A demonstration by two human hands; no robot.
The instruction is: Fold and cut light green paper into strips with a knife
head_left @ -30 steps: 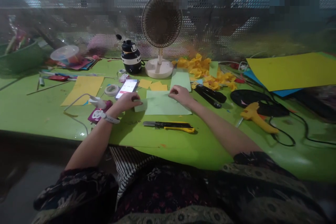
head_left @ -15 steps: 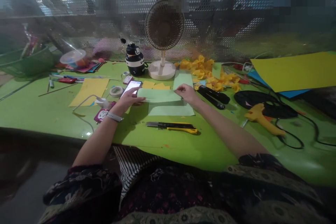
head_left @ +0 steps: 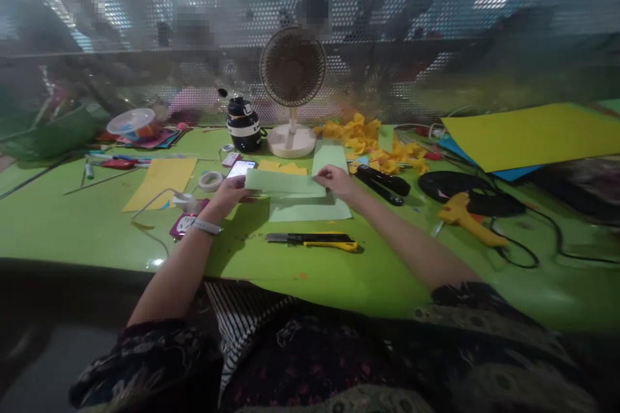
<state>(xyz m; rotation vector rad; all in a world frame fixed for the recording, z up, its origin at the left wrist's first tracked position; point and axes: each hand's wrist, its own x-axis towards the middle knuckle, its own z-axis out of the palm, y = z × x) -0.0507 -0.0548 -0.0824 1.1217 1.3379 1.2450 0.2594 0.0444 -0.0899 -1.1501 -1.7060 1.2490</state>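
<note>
Between my hands a strip of light green paper is stretched, lifted a little above the table. My left hand pinches its left end and my right hand its right end near the top corner. Beneath it lies a wider sheet of light green paper, and another green piece lies behind my right hand. In front of the papers rests a yellow and black utility knife. Just beyond my left hand is a lit phone, partly covered by the strip.
A desk fan and a black and white bottle stand at the back. To the right are a stapler, orange paper pieces and a yellow glue gun with its cord. Left lie a tape roll and a power socket.
My view has tilted up slightly and shifted. The strip has moved a little left with my hands, its left end now clear of my left fingers' tips; both hands still hold it.
</note>
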